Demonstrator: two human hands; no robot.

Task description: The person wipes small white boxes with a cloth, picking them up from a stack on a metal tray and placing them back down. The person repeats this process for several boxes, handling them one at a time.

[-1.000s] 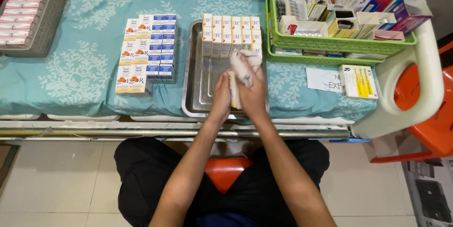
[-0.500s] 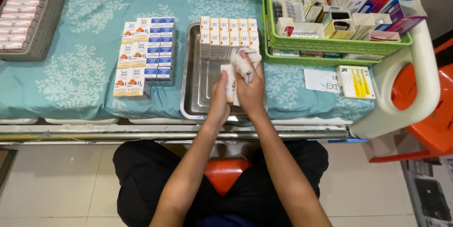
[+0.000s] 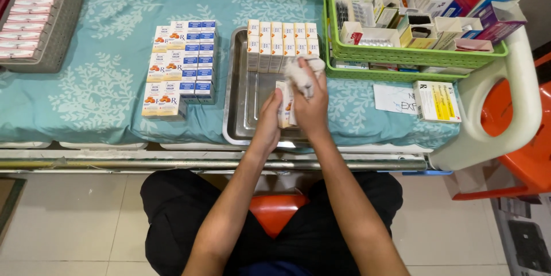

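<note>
Far to the left of the steel tray [image 3: 241,109] sits a grey basket [image 3: 60,35] packed with pink-edged boxes, and nearer the tray, just off its left rim, my stacked blue-and-white cartons [image 3: 181,66] lie in rows on the teal patterned cloth [image 3: 92,92]. Along the tray's far edge stands a row of small white-and-orange boxes [image 3: 281,43], upright and side by side. Over the tray's middle my left hand [image 3: 268,120] is closed around the lower part of a small white box [image 3: 284,104], thumb pressed to its side, holding it upright above the tray floor. My right hand [image 3: 310,104] sits just beside it, touching the same box, its fingers curled tight on a crumpled white cloth [image 3: 301,72] that pokes out toward the row of boxes. To the right of the tray, a green basket [image 3: 402,55] crammed with mixed cartons and blister strips rests on the cloth, a yellow-and-white box [image 3: 436,101] lies flat in front of it, and a large white plastic jug [image 3: 505,109] stands at the far right
</note>
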